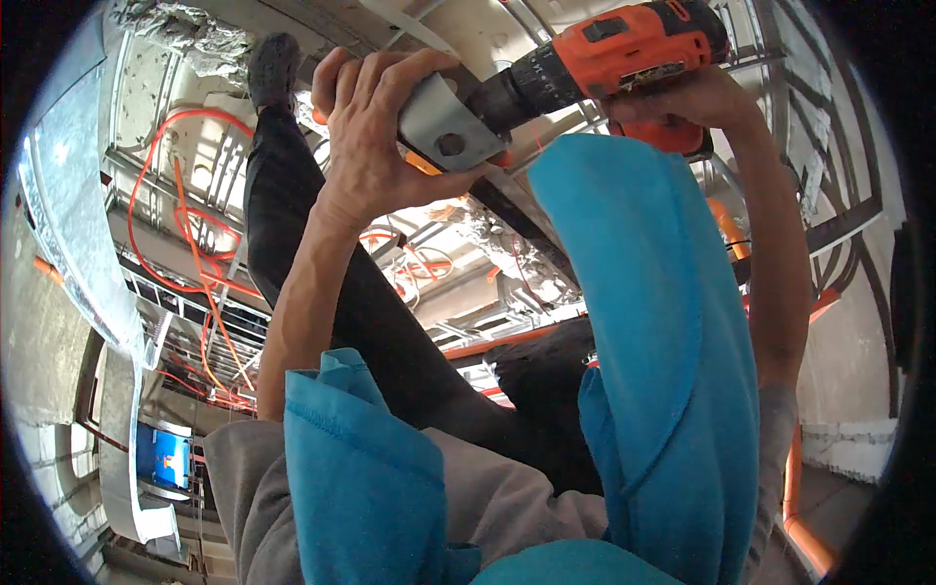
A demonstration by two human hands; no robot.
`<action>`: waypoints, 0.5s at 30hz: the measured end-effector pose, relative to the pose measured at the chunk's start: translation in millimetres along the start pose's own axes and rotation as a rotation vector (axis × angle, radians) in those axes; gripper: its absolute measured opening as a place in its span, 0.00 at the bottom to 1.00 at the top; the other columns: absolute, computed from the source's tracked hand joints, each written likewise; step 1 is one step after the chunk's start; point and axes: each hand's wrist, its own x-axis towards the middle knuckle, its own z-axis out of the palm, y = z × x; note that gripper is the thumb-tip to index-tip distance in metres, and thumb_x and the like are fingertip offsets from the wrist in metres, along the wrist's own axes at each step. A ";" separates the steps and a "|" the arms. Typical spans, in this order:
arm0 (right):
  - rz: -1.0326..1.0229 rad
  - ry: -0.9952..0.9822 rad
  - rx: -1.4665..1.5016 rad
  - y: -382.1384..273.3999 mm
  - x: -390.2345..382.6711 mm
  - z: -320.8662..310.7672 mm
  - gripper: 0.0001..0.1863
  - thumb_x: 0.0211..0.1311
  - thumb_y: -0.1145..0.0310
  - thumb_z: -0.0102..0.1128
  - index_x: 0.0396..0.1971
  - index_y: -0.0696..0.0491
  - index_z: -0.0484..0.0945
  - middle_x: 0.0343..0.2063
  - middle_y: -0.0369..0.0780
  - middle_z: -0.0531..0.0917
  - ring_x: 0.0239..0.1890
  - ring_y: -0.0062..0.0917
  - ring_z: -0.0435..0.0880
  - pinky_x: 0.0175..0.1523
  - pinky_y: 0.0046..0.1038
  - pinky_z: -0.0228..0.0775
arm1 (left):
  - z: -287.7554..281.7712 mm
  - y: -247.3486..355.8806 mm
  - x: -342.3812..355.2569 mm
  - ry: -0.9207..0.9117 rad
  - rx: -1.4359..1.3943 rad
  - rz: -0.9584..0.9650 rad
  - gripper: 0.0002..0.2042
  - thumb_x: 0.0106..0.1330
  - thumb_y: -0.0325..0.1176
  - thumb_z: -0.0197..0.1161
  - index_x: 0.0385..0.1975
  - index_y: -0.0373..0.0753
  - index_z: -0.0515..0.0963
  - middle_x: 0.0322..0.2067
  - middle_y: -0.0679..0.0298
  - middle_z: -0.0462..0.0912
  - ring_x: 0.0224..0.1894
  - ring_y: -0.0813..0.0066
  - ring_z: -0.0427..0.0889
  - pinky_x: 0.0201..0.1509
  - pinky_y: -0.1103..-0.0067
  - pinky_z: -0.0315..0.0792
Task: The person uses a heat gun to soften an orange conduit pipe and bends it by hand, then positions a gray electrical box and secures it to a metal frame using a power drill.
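Nearest are the person's blue sleeves point(653, 351), and past them the left hand point(375, 127) has its fingers point(390, 73) curled tight around a grey metal bracket point(444, 127), pressing it up against the beam above. Just beside those fingers, the right hand point(682, 97) is wrapped around the grip of an orange cordless drill point(614, 54), its tip at the bracket. The bracket looks stiff with sharp edges, so flat sides are safest to hold; the drill looks heavy, best held by its grip.
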 end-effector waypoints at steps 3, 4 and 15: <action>0.025 0.014 -0.025 -1.9 0.3 -0.2 0.20 0.50 0.60 0.85 0.43 0.47 0.88 0.32 0.28 0.88 0.32 0.13 0.84 0.36 0.24 0.79 | -2.2 1.3 0.9 0.001 -0.017 0.008 0.42 0.33 0.48 0.84 0.56 0.49 0.78 0.47 0.67 0.81 0.54 0.63 0.78 0.73 0.59 0.55; 0.005 0.018 -0.039 2.0 1.8 -0.1 0.20 0.50 0.60 0.84 0.42 0.47 0.88 0.30 0.27 0.87 0.30 0.13 0.82 0.34 0.23 0.77 | -3.1 2.3 1.5 0.001 -0.014 0.013 0.42 0.33 0.47 0.84 0.56 0.49 0.78 0.48 0.67 0.81 0.54 0.63 0.78 0.72 0.59 0.57; 0.056 0.087 -0.033 9.4 3.2 -0.4 0.17 0.50 0.61 0.84 0.39 0.47 0.88 0.26 0.27 0.85 0.24 0.11 0.78 0.29 0.22 0.72 | -0.3 0.9 -0.4 -0.025 -0.031 -0.022 0.43 0.31 0.45 0.85 0.57 0.48 0.77 0.49 0.67 0.81 0.54 0.62 0.78 0.67 0.64 0.64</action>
